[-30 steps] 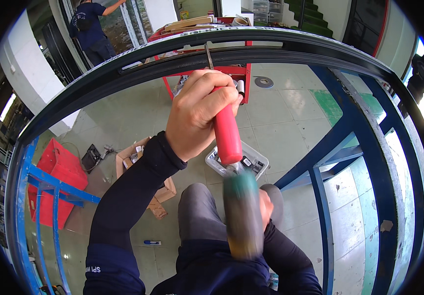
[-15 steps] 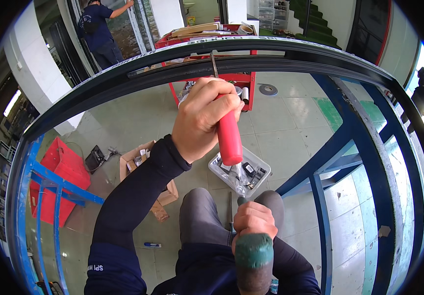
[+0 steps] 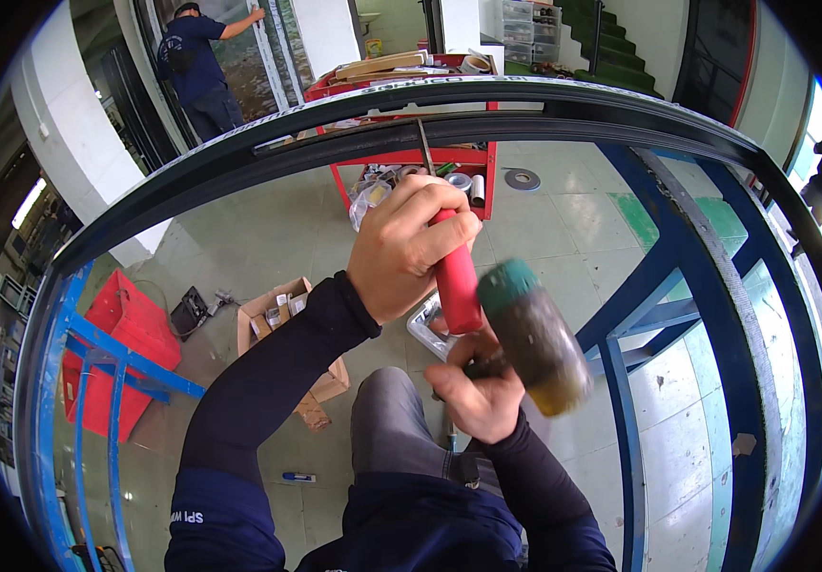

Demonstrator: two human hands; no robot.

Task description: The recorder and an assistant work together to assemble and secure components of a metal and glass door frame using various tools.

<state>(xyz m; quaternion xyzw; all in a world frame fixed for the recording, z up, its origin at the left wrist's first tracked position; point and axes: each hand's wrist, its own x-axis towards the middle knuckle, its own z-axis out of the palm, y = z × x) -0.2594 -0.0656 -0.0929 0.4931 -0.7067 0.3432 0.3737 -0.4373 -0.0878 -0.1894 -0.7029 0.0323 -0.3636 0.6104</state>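
Observation:
My left hand [image 3: 406, 248] grips the red handle of a chisel-like tool [image 3: 455, 281]. Its thin metal blade [image 3: 424, 145] points up and its tip touches the dark curved frame rail [image 3: 239, 157]. My right hand [image 3: 482, 396] holds a mallet by the handle. The mallet's blurred head [image 3: 533, 336], green at one end and yellowish at the other, hangs just to the right of the red handle's lower end. Both arms wear dark sleeves.
Below lie a red tool cart [image 3: 411, 176], an open cardboard box [image 3: 277, 310], a red crate [image 3: 120, 367], a metal tray [image 3: 425, 324] and blue steel framing [image 3: 707, 286]. A person in dark clothes [image 3: 196, 67] stands at a glass door far off.
The mallet has swung up from low by my lap to just beside the red handle's lower end. My left hand keeps the red-handled tool against the rail.

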